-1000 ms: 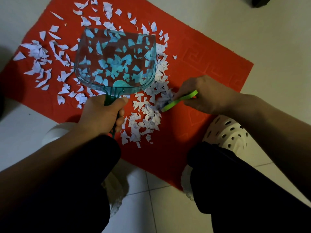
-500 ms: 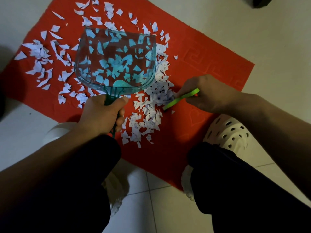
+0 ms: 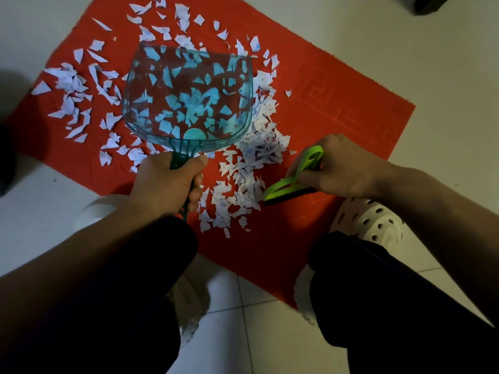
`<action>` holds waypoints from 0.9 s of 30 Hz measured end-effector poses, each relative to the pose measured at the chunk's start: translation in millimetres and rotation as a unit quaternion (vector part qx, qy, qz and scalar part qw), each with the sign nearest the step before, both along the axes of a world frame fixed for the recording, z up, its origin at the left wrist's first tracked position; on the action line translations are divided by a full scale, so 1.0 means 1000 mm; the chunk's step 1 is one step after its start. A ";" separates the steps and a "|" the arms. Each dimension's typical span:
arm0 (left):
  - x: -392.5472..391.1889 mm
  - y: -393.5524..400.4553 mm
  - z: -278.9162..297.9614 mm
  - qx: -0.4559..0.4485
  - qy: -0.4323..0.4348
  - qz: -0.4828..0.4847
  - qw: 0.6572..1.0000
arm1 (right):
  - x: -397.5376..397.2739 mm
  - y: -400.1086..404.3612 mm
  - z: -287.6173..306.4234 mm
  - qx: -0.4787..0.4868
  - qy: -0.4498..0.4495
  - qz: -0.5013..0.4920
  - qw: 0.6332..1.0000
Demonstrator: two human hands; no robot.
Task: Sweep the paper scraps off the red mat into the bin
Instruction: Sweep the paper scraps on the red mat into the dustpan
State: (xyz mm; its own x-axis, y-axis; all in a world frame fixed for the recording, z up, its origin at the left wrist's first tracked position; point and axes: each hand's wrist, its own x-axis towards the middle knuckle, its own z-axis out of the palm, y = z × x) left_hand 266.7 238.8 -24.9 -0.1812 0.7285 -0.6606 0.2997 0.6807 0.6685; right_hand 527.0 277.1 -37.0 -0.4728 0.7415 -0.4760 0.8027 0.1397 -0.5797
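Red rectangular fabric mat (image 3: 324, 125) lies on pale tiled floor (image 3: 405, 49), covered over its left and middle parts with torn white paper scraps (image 3: 243, 190). Densest heap sits mid-mat, just right of the dustpan and down toward the near edge; thinner scatter at far left and along the far edge. Right part of mat mostly bare, embossed key pattern visible.

Left hand (image 3: 164, 184) – fingers and thumb wrapped round the dark green handle of a translucent teal plastic dustpan (image 3: 189, 95); grip closed tight on the handle. Pan is held over the mat, mouth pointing away from the person, scraps visible through its floor. Whether those lie inside the pan or under it – cannot tell.

Right hand (image 3: 343, 168) holds a lime-green plastic hand brush with dark bristles (image 3: 294, 179), fingers curled over its looped handle, grip closed on it. Bristle edge is down on the mat, touching the right-hand edge of the scrap heap.

White perforated clog-type shoes: right one (image 3: 370, 222) at the mat's near-right edge, left one (image 3: 97, 209) partly hidden behind the left forearm. Dark trouser knees (image 3: 378, 292) fill the lower frame. Dark object (image 3: 429, 4) at top right corner, cut off, unclear what it is.
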 end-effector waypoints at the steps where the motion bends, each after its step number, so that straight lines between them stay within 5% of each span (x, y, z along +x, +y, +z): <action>1: 0.000 0.000 0.000 -0.001 -0.002 0.002 1.000 | -0.002 -0.001 -0.002 -0.010 -0.005 0.007 1.000; 12: 0.002 -0.001 0.002 0.004 -0.009 0.026 1.000 | -0.032 -0.026 -0.012 -0.127 0.002 0.109 0.986; 19: 0.001 -0.002 0.001 0.005 -0.013 0.026 1.000 | -0.041 -0.036 -0.029 -0.070 -0.019 0.171 0.982; 27: 0.000 -0.001 0.002 0.000 -0.004 0.011 1.000 | -0.028 -0.023 -0.025 0.047 0.082 0.045 0.995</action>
State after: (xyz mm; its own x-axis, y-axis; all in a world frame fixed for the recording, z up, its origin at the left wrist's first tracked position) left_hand 266.6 238.2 -23.2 -0.1925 0.7249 -0.6614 0.2796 0.6866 0.6711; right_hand 498.7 253.9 -61.8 -0.6051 0.7299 -0.3180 0.6806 0.2670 -0.6822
